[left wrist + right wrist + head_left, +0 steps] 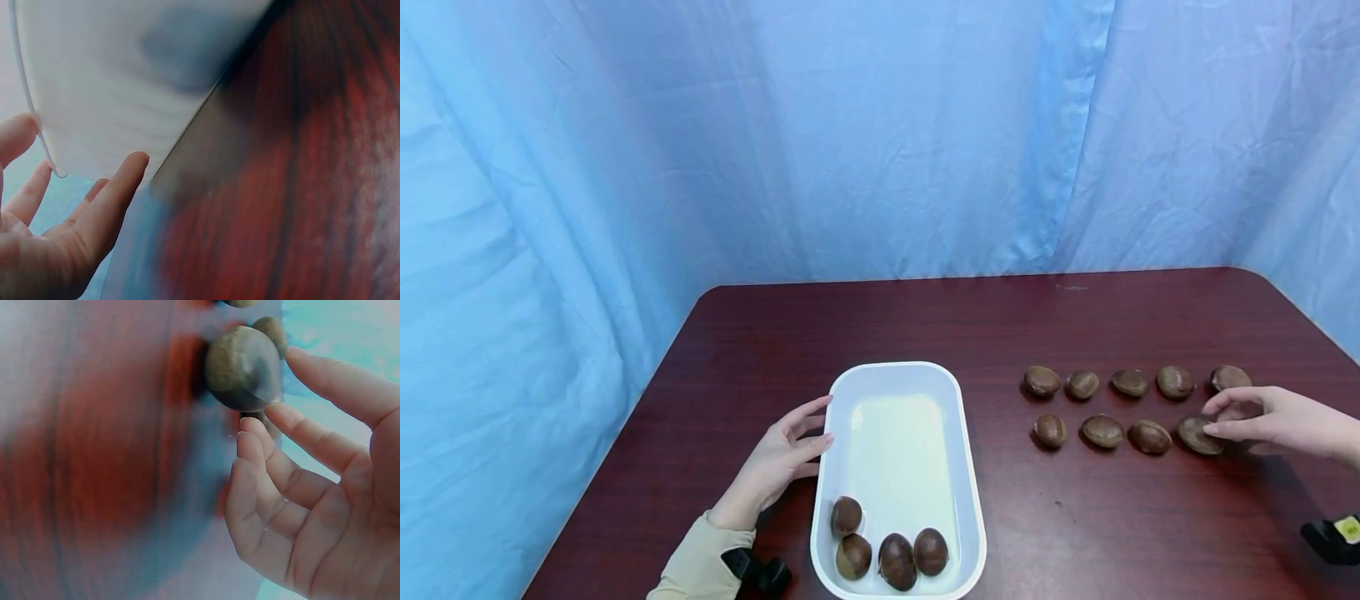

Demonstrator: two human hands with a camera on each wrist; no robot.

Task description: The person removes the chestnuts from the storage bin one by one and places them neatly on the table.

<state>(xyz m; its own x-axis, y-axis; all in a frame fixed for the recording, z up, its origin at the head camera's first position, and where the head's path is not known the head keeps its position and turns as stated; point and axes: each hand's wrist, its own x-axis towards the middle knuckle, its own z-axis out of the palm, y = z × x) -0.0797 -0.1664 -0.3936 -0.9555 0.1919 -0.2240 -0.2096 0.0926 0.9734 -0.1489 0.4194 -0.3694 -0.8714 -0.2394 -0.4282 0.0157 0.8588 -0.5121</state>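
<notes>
My left hand [780,454] is at the left side of a white plastic tray [973,508], thumb and fingers spread along its rim and outer wall. The left wrist view shows fairly straight fingers against the tray's side [100,119]. Several brown chestnuts [897,561] lie at the tray's near end. At right, my right hand [1273,421] reaches to the last chestnut [1197,437] of the front row. In the right wrist view, the index fingertip is right at this chestnut [240,369], with the thumb tip close beside it; the other fingers are loosely bent.
Behind the front row runs a second row of chestnuts [1130,382], with its rightmost chestnut [1230,377] just beyond my right hand. Everything stands on a dark red wooden table [850,321]. Blue curtains [887,150] hang behind it and on both sides.
</notes>
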